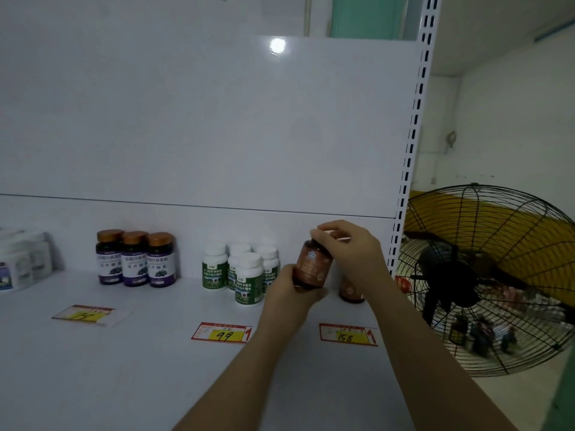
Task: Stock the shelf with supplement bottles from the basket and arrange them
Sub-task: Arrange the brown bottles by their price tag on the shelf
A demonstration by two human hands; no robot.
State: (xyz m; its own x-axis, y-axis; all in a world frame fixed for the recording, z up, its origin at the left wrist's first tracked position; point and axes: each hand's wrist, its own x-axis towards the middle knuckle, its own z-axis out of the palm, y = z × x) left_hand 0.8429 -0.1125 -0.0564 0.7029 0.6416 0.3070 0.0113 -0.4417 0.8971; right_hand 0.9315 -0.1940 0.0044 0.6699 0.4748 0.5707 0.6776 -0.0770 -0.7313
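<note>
A brown supplement bottle (313, 265) with an orange label is held just above the white shelf (155, 353) near its right end. My left hand (294, 289) grips its base from below and the left. My right hand (348, 247) pinches its cap from above. A second brown bottle (351, 289) stands on the shelf right behind, partly hidden by my right forearm. Several white-capped green bottles (244, 272) stand in a cluster to the left. Three purple bottles (135, 259) with gold caps stand in a row further left.
White tubs (23, 262) sit at the shelf's far left. Three price tags lie along the front: one blurred (87, 315), "99" (222, 332), "158" (348, 335). A slotted upright (410, 144) bounds the shelf on the right. A large black floor fan (488, 275) stands beyond it.
</note>
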